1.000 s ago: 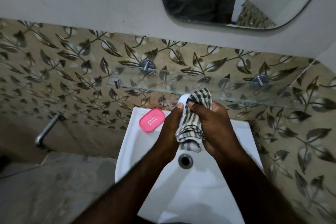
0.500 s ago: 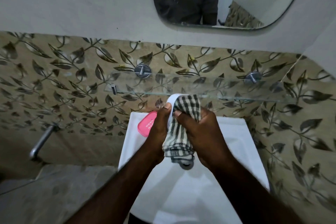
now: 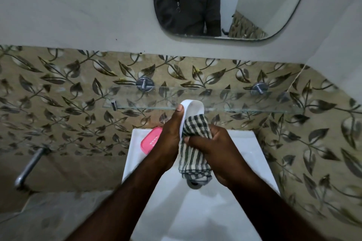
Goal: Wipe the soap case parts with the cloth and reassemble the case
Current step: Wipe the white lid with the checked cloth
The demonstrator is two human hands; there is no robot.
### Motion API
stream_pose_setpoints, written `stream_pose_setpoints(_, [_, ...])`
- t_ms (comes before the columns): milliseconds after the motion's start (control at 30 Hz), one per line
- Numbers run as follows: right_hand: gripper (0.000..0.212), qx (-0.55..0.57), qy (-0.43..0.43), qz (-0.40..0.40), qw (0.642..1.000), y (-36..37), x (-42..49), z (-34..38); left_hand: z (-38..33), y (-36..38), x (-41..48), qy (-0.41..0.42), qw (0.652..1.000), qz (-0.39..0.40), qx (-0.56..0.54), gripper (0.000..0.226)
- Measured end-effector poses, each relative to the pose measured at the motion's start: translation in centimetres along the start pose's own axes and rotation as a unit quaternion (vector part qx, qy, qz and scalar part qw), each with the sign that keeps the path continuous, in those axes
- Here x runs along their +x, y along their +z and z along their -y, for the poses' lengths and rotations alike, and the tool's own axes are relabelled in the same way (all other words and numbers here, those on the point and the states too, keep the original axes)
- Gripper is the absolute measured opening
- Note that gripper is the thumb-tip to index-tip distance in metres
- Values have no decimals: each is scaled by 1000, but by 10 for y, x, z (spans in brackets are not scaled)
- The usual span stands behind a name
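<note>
My left hand (image 3: 168,139) grips a white soap case part (image 3: 193,108) upright above the sink, thumb along its left edge. My right hand (image 3: 211,152) clutches a checked grey-and-cream cloth (image 3: 193,143) pressed against the lower half of that white part; the cloth's loose end hangs down over the drain. The white part's rounded top sticks out above the cloth. A pink soap case part (image 3: 149,140) with small slots lies on the sink's back left corner, partly hidden behind my left wrist.
The white sink (image 3: 244,143) sits below my hands, its drain (image 3: 194,184) mostly covered by the cloth. A glass shelf (image 3: 244,108) on metal brackets runs just behind the white part. A metal tap (image 3: 29,166) juts from the tiled wall at left. A mirror (image 3: 254,2) hangs above.
My right hand and the cloth have slid down the white part, baring more of its top. The view has shifted so the pink part is partly behind my left wrist.
</note>
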State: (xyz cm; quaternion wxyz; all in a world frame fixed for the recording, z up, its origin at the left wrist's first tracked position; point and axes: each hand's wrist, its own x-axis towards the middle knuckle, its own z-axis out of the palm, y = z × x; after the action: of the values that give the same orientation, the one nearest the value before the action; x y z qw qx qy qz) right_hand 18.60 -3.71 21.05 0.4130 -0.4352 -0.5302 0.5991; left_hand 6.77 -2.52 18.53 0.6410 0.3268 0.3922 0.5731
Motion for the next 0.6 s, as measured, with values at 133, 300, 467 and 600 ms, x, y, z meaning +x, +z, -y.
stream_pose_setpoints(133, [14,158,12,-84,984,5,7,7,14,1,-2,8,1000,7,-25,50])
stream_pose_setpoints(300, [4,-123,-15,0,992,-2,-7,-4,13,-3,-2,30,999,-43,8,50])
stream_pose_setpoints(467, [11,61,6,-50,997,4,-2,1,9,2,-1,11,1000,-10,-17,58])
stream_pose_setpoints(600, [8,-75,-46,-62,994,3,-7,-3,9,0,-2,-4,998,-44,-34,66])
